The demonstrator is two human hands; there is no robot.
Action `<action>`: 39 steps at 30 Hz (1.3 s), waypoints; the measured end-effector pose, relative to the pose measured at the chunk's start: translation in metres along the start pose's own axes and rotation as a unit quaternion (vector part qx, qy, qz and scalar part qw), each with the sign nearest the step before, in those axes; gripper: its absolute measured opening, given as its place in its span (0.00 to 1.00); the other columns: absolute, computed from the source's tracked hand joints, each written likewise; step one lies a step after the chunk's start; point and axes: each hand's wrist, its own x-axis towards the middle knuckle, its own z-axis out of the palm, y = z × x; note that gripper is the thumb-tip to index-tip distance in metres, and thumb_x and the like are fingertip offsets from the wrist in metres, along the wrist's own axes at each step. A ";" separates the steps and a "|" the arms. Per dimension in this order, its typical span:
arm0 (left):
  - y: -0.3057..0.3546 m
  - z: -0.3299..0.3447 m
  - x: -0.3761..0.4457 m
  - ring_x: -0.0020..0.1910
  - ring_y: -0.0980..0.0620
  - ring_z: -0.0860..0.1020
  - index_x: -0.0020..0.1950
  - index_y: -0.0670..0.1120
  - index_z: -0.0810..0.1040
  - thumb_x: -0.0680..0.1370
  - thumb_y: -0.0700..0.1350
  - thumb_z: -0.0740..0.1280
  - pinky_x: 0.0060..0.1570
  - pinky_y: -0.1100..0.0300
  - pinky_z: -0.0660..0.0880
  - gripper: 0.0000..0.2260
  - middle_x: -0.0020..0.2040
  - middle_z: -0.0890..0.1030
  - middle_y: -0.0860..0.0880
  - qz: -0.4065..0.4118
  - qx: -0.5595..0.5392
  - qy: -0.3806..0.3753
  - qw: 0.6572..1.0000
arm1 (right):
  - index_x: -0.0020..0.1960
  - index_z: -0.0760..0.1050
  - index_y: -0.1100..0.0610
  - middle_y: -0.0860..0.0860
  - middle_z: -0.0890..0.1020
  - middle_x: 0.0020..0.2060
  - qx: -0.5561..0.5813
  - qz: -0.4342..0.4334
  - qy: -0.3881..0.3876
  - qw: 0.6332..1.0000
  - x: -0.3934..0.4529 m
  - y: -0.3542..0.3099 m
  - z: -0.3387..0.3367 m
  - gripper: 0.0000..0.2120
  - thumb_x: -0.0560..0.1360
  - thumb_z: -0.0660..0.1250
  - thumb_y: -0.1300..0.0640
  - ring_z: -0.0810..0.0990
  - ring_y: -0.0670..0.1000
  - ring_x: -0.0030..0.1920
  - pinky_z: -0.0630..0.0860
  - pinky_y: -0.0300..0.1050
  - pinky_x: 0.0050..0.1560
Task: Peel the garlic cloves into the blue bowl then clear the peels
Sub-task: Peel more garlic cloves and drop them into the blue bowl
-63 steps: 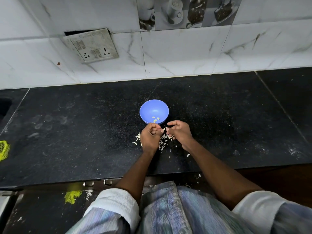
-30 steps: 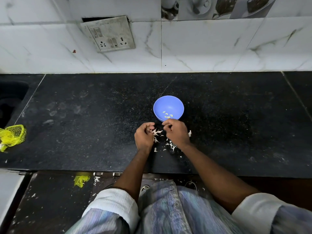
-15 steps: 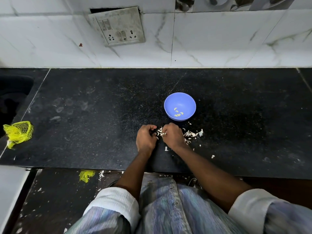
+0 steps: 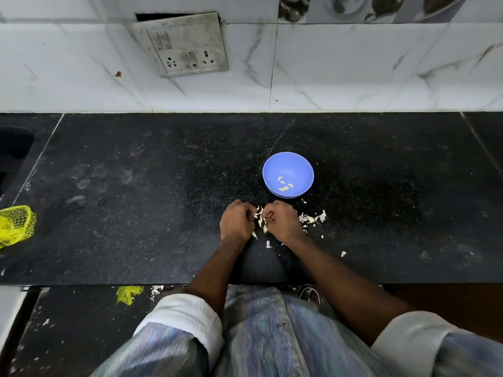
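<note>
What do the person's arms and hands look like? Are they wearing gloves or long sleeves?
No gloves: the left hand and right hand are bare, with no rings or watch that I can see. Both forearms are bare too. The sleeves are pushed up near the elbows, with white cuffs, like the left cuff. The garment is striped in pale blue and purple.

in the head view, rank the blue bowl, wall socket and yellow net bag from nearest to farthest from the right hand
1. Blue bowl, on the counter just beyond the right hand.
2. Wall socket, up on the tiles, to the left.
3. Yellow net bag, at the counter's far left edge.
</note>
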 end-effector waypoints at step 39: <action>0.065 0.014 -0.031 0.41 0.55 0.86 0.51 0.45 0.88 0.75 0.32 0.75 0.49 0.58 0.84 0.10 0.41 0.88 0.51 -0.008 -0.321 -0.002 0.947 | 0.49 0.80 0.64 0.61 0.86 0.38 0.412 0.108 0.077 0.902 -0.044 0.028 -0.041 0.04 0.76 0.72 0.69 0.87 0.55 0.38 0.79 0.41 0.34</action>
